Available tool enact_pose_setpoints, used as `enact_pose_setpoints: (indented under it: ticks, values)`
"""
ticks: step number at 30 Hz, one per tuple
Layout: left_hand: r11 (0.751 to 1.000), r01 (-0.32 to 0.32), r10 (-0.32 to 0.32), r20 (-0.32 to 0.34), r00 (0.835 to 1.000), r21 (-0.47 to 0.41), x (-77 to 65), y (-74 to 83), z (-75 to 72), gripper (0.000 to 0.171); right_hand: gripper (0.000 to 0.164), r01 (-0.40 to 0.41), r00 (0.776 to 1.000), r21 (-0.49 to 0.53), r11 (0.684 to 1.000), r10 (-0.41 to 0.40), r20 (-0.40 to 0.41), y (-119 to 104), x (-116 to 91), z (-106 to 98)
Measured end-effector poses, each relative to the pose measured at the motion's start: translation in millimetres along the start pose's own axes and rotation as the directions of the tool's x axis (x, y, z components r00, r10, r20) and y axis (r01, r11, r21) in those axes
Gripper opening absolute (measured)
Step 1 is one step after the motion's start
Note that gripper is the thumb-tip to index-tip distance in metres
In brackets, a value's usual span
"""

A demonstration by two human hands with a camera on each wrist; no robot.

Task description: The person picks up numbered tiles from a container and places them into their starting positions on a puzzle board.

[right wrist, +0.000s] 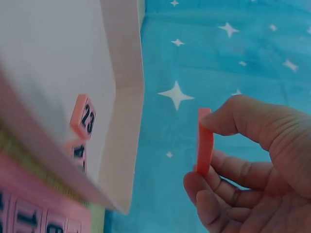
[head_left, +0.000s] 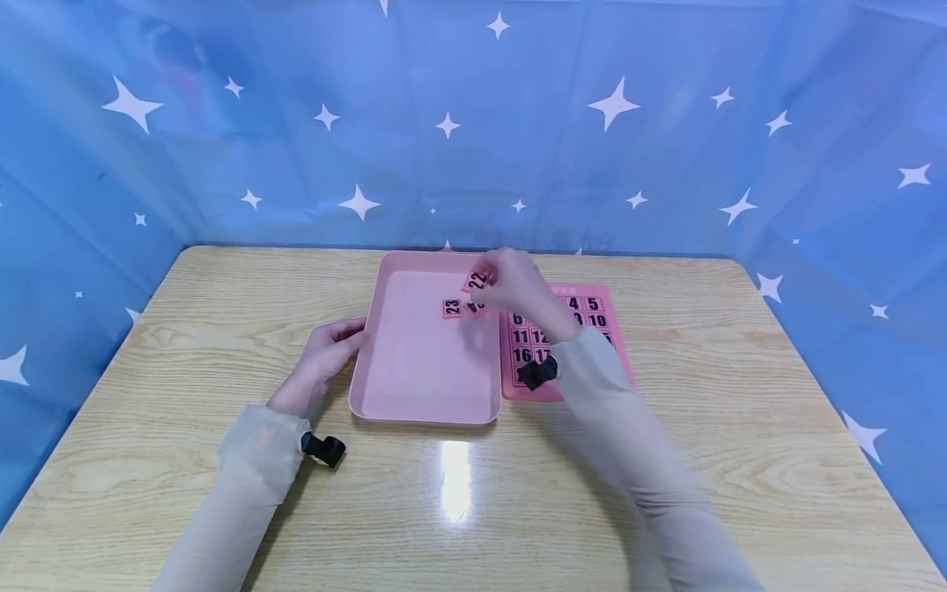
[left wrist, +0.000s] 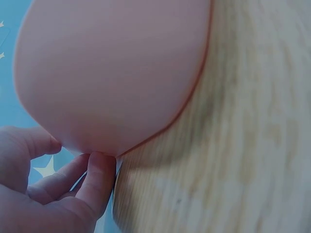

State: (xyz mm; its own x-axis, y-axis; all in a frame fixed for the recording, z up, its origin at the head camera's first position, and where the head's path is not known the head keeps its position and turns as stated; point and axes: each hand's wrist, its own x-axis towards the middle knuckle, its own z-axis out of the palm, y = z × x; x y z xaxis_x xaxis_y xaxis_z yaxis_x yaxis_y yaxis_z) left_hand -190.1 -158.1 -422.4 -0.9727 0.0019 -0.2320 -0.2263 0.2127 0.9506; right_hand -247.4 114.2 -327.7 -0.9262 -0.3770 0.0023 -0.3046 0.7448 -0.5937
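Observation:
My left hand (head_left: 334, 349) grips the left edge of a shallow pink tray (head_left: 414, 362); in the left wrist view the thumb and fingertips (left wrist: 101, 167) meet at the tray's wall. Over the tray's far right corner, my right hand (head_left: 510, 284) pinches a small pink number tile (right wrist: 204, 141) between thumb and fingers. That tile reads 22 in the head view and stands edge-on in the right wrist view. Below it in the tray lie a tile marked 23 (head_left: 451, 308) and another tile (head_left: 474, 309) showing a 4, partly covered by the hand.
Right beside the tray lies a pink number board (head_left: 521, 390) with rows of printed numbers, partly hidden by the right forearm. Both stand on a wooden table (head_left: 703, 395). A blue curtain (head_left: 414, 156) with white stars hangs behind and at both sides.

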Motion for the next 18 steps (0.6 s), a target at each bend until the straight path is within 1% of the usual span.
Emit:
enact_pose_setpoints:
  ticks: [6,10,14,18]
  values:
    - [1.0,0.012,-0.012,0.009,1.0,0.014,-0.6,1.9,-0.6,0.041,0.031,-0.056,0.997,-0.015,0.998,0.055,-0.049,18.3,-31.0,-10.7]
    - [1.0,0.013,-0.014,0.015,1.0,0.01,-1.0,2.1,-1.7,0.041,0.032,-0.08,0.996,-0.047,0.996,0.077,-0.055,32.4,-48.7,-13.3]
    - [1.0,0.018,-0.018,0.02,1.0,0.011,-1.4,1.4,-1.6,0.042,0.028,-0.091,0.995,-0.05,0.995,0.088,-0.054,45.6,-65.6,-11.6]
    - [1.0,0.024,-0.024,0.023,0.999,0.01,-1.8,1.4,-1.4,0.042,0.023,-0.11,0.993,-0.041,0.993,0.108,-0.057,58.5,-81.7,-3.7]
